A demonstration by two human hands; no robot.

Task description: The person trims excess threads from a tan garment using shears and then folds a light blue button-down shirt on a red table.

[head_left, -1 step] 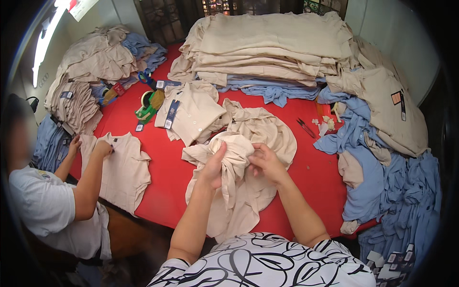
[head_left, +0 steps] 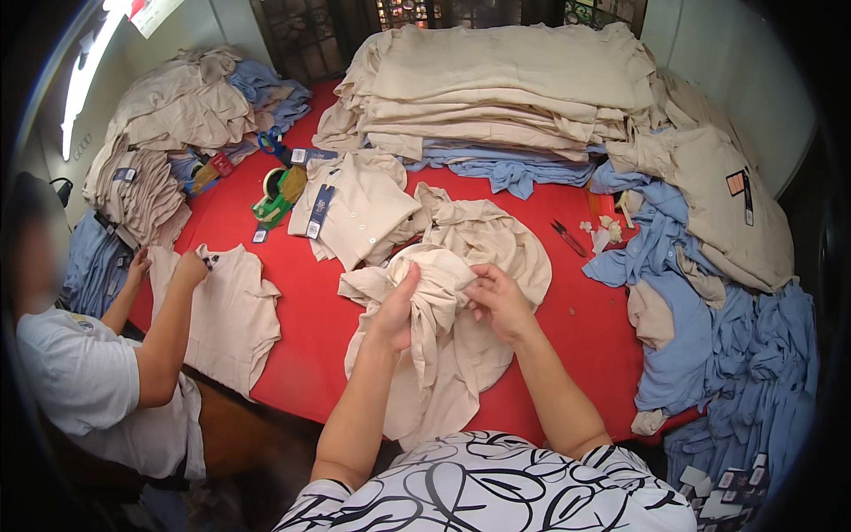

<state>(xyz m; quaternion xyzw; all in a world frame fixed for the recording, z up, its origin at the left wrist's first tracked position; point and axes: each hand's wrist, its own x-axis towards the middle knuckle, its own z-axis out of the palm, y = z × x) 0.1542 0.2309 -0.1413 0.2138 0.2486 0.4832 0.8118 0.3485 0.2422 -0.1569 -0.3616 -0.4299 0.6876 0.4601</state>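
Note:
A crumpled beige shirt lies spread over the red table in front of me, part of it bunched up between my hands. My left hand is closed on the bunch from its left side, thumb on top. On the other side my right hand pinches a fold of the same cloth between thumb and fingers. Just beyond, to the left, rests a folded beige shirt with white buttons and a dark hang tag.
A tall stack of beige shirts stands at the back over blue ones. Thread snips lie right of centre. A green tape dispenser is at left. Blue garments heap along the right edge. A co-worker handles another beige shirt.
My right hand has shifted very slightly on the cloth. The co-worker's hand at the beige shirt has moved a little. Otherwise the scene looks the same.

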